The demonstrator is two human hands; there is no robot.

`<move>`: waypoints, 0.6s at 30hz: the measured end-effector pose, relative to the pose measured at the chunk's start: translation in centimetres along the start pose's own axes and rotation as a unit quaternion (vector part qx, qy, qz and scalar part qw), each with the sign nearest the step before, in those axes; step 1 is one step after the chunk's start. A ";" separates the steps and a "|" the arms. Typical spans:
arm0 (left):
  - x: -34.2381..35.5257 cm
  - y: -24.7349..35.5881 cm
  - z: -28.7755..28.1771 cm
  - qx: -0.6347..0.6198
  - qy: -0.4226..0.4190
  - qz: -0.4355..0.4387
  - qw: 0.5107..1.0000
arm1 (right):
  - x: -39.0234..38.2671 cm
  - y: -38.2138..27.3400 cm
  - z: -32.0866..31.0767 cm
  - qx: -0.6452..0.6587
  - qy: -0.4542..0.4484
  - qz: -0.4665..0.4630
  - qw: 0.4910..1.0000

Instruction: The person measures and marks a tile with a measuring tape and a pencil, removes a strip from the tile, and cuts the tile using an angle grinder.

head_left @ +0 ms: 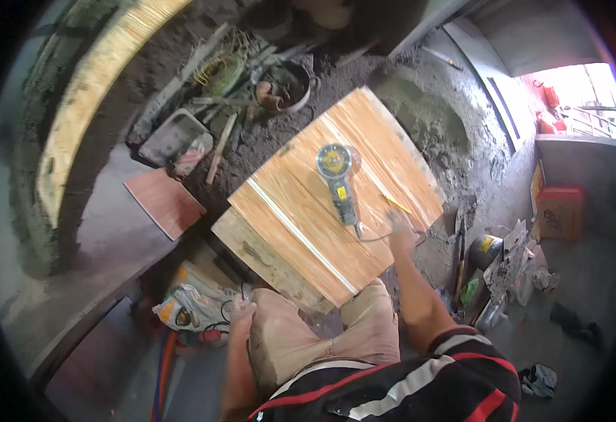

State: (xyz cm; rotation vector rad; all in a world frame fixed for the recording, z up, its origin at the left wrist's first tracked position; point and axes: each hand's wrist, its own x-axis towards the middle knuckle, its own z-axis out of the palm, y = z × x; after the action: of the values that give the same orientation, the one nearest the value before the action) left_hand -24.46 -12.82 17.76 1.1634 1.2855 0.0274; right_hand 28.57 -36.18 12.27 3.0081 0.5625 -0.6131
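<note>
An angle grinder (337, 184) with a round disc lies on a wood-grain tile (287, 176) with white stripes. The tile rests on a worn board (265, 264) in front of my knees. My right hand (403, 233) is over the tile's right edge, beside the grinder's dark cord (375, 240) and a thin yellow pencil (397, 204); motion smears its fingers. Beside my left thigh, my left hand (242, 309) has its fingers curled near a dark cable. What it holds, if anything, is too small to make out.
At the far left lie a grey tray (174, 137), a reddish tile piece (165, 202) and wood scraps. A metal pot (301, 91) stands behind the tile. A white sack (185, 307) is by my left hand; rubble (512, 264) and a cardboard box (560, 214) are at right.
</note>
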 end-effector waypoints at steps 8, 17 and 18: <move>5.8 5.0 1.5 0.261 -0.164 0.163 0.937 | -15.5 -0.9 -18.1 0.585 -0.118 0.215 0.773; -12.8 30.1 18.7 0.179 -0.479 0.284 0.811 | -28.7 -3.5 -38.3 0.878 -0.180 0.267 0.354; -15.7 31.0 20.1 0.169 -0.425 0.397 0.796 | -28.0 -4.6 -37.4 0.909 -0.227 0.145 0.318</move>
State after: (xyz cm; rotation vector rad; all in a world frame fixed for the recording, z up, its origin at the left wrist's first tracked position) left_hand 2.25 -20.37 46.76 1.6857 -0.0579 -0.1050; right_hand 17.01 -38.10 57.72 -0.6376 0.5634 0.9513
